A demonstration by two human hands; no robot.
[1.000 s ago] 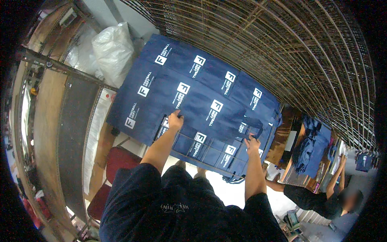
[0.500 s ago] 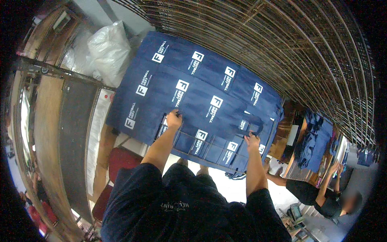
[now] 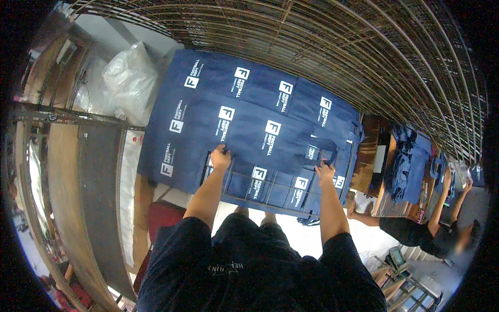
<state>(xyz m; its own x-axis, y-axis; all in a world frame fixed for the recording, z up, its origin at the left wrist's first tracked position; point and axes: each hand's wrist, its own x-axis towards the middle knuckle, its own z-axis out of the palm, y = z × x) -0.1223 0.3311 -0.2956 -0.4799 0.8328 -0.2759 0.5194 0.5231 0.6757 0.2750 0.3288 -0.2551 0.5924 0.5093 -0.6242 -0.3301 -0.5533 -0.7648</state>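
Both hands, left hand [image 3: 220, 156] and right hand [image 3: 325, 172], have fingers curled tight on a navy bag [image 3: 260, 132] with white square labels, mid-frame.

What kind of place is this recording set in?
Probably a small printing or bag-making workshop: rows of navy printed bags laid out on a wire rack, and another person working at a bench with more navy fabric.

Navy blue cloth bags [image 3: 249, 130] with white square logos and white print lie flat in overlapping rows across a wire rack [image 3: 260, 195], filling most of its top. The front bag [image 3: 260, 138] (lying on the others, its handles [image 3: 325, 148] to the right) is spread flat. The left hand [image 3: 220, 157] grips its near edge on the left, the right hand [image 3: 325, 172] near the handles.
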